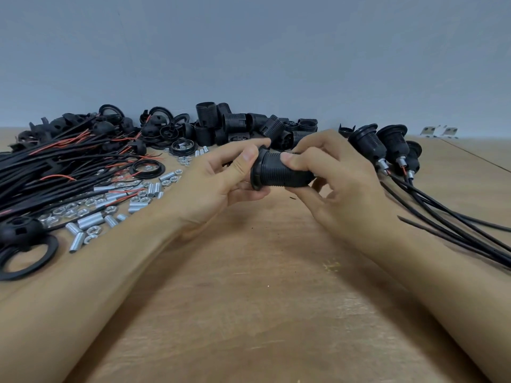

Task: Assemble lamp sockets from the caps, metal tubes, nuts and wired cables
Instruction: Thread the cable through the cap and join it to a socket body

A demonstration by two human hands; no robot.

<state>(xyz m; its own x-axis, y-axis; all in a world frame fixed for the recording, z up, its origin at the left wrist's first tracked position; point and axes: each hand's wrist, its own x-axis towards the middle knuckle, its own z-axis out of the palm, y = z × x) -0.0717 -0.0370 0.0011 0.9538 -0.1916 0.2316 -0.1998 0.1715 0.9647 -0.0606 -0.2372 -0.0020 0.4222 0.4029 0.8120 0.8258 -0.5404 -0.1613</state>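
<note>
Two hands hold one threaded socket body [284,171] at frame centre, above the tabletop [262,286].
Left hand [221,178] pinches the collar ring [257,172]; right hand [331,183] grips the barrel. Risk: misaligned threads may cross and jam; grip slip drops the part.

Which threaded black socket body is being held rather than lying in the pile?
The socket body between both hands, left hand and right hand; the others lie piled behind.

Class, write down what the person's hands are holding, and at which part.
A black threaded socket: left hand pinches its ring end, right hand grips its ribbed barrel.
</note>
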